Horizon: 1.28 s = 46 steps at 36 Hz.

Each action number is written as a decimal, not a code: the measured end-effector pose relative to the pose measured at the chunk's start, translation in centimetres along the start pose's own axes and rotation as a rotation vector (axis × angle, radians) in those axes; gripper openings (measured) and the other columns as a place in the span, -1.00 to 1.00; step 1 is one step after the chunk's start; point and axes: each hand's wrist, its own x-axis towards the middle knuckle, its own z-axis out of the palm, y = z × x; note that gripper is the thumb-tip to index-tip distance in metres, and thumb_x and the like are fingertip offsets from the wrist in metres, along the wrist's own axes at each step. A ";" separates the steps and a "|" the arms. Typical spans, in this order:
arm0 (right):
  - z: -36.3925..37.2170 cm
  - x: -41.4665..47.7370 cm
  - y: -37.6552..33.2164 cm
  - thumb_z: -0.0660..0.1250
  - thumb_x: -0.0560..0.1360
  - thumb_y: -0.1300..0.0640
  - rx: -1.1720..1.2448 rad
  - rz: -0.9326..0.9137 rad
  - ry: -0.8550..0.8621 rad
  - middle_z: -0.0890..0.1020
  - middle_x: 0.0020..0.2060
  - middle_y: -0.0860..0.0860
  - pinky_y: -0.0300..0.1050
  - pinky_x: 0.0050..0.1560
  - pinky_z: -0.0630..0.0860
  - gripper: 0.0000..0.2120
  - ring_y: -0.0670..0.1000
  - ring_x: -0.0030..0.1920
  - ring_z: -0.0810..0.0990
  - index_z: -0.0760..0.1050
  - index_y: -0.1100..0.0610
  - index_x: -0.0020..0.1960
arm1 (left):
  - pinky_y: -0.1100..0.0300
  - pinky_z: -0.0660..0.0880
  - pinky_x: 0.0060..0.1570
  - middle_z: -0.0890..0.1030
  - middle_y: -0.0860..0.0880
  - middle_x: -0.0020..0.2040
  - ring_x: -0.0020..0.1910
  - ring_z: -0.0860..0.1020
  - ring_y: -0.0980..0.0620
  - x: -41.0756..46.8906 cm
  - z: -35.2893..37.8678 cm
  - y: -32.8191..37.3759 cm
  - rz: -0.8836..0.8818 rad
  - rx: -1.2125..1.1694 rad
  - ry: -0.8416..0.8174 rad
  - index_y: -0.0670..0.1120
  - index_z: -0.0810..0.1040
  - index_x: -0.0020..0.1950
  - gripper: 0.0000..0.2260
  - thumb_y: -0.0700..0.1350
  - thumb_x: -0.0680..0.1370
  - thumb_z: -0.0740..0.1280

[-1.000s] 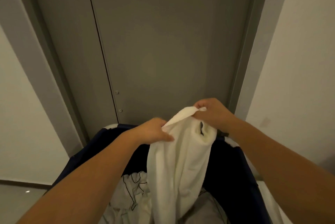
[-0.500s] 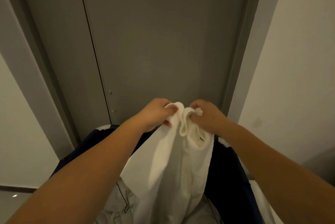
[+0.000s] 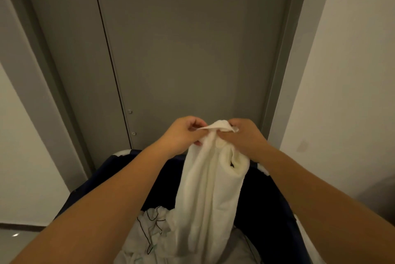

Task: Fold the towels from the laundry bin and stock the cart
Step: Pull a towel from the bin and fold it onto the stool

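Observation:
A white towel [image 3: 208, 197] hangs bunched from both my hands over the dark blue laundry bin [image 3: 269, 206]. My left hand [image 3: 183, 133] pinches the towel's top edge on the left. My right hand [image 3: 245, 135] grips the same edge just to the right, the two hands almost touching. The towel's lower end drops into the bin among other pale laundry [image 3: 149, 233] with a thin dark cord on it. No cart is in view.
A grey door [image 3: 192, 50] in a grey frame stands close behind the bin. White walls [image 3: 352, 71] flank it on both sides. A strip of shiny floor [image 3: 15, 240] shows at the lower left.
My hands came together at the towel's top edge and now sit slightly apart with the edge stretched between them. The towel hangs narrower and straighter than half a second ago.

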 end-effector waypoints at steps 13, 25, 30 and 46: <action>-5.9 1.2 -2.7 0.39 0.50 0.02 -0.068 0.064 0.172 0.63 -0.20 0.00 -0.16 -0.30 0.53 -0.88 0.01 -0.23 0.63 0.57 0.06 -0.05 | 0.19 0.48 -0.25 0.68 -0.07 -0.16 -0.26 0.59 0.06 -2.5 -0.6 -7.3 -0.250 0.141 -0.052 -0.15 0.62 -0.11 -0.79 -0.04 0.58 0.31; -0.3 -0.7 -0.8 0.40 0.45 -0.04 -0.261 -0.002 -0.026 0.59 -0.24 0.05 -0.12 -0.26 0.48 -0.71 0.01 -0.24 0.58 0.52 0.21 -0.10 | 0.16 0.29 -0.32 0.43 -0.05 -0.34 -0.36 0.35 0.04 -0.2 2.1 2.8 0.003 0.078 0.049 -0.19 0.48 -0.26 -0.74 -0.11 0.60 0.24; -0.3 -1.2 -0.6 0.42 0.43 -0.03 -0.168 0.013 -0.044 0.55 0.04 -0.07 -0.25 -0.16 0.49 -0.54 -0.10 -0.04 0.57 0.40 0.03 0.27 | 0.18 0.38 -0.30 0.54 -0.05 -0.31 -0.34 0.45 0.05 -0.2 2.2 2.8 -0.007 0.037 0.011 -0.21 0.59 -0.17 -0.76 -0.10 0.59 0.27; 1.3 -1.4 0.1 0.48 0.35 0.07 -0.161 0.034 0.024 0.57 -0.36 -0.02 -0.21 -0.36 0.45 -0.80 -0.09 -0.36 0.53 0.54 0.18 -0.20 | 0.10 0.59 0.08 0.68 -0.20 -0.02 -0.04 0.64 -0.07 -1.2 2.0 1.8 -0.016 -0.114 -0.115 -0.16 0.64 -0.01 -0.86 -0.23 0.60 0.28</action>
